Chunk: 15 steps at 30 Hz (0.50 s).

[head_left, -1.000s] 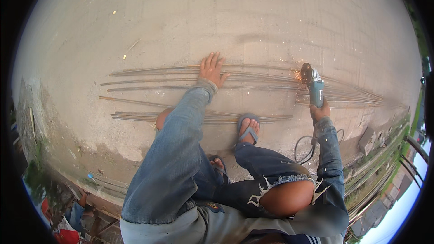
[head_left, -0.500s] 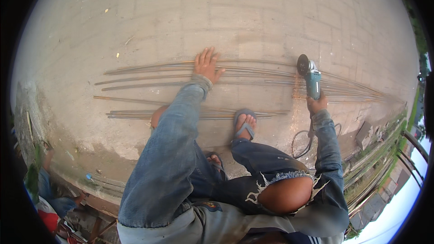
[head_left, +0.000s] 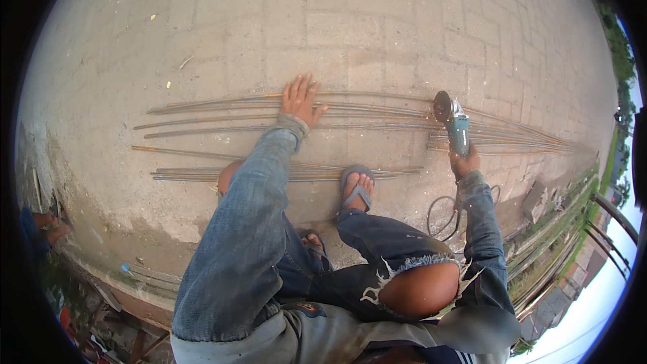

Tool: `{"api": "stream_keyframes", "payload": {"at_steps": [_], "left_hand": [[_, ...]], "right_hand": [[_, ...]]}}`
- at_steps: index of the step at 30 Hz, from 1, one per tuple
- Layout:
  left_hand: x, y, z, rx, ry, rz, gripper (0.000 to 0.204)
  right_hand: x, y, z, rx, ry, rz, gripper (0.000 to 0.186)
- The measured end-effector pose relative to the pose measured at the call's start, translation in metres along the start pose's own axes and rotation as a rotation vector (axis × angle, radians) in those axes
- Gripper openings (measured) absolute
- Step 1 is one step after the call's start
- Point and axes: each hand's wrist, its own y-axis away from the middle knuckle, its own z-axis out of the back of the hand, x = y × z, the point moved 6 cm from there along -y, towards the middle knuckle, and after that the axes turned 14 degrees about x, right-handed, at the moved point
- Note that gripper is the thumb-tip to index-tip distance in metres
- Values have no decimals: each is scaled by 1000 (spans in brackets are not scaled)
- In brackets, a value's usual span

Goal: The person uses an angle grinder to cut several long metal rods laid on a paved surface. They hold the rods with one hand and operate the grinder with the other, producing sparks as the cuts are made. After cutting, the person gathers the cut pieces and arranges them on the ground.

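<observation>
My left hand (head_left: 301, 100) lies flat with its fingers spread over the upper steel rods (head_left: 222, 103), pressing on them. The rods are thin, long and partly rusty, stretched left to right on the ground. My right hand (head_left: 465, 161) is wrapped round the teal body of an angle grinder (head_left: 459, 132). The grinder's dark disc (head_left: 442, 106) is at the rods, right of my left hand; whether it touches them I cannot tell. A few orange specks show near it. More rods (head_left: 317, 174) lie nearer to me, beside my sandalled foot (head_left: 357, 187).
Block paving (head_left: 377, 34) spreads out ahead. A black cord (head_left: 441, 219) loops below the grinder. A flat block (head_left: 535, 202) and long poles (head_left: 549, 266) lie at the right. Another person's feet (head_left: 55, 229) show at the far left edge.
The orange spark stream below the grinder has thinned to a few specks. The disc has shifted slightly down and left in view. My left hand stays on the rods.
</observation>
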Motion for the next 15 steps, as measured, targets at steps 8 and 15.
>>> {"api": "stream_keyframes", "payload": {"at_steps": [8,15], "left_hand": [[-1,0,-1,31,4,11,65],[0,-1,-1,26,6,14,66]], "right_hand": [[-10,-17,-3,24,-9,-25,63],[-13,-19,-4,-17,38,5,60]]}}
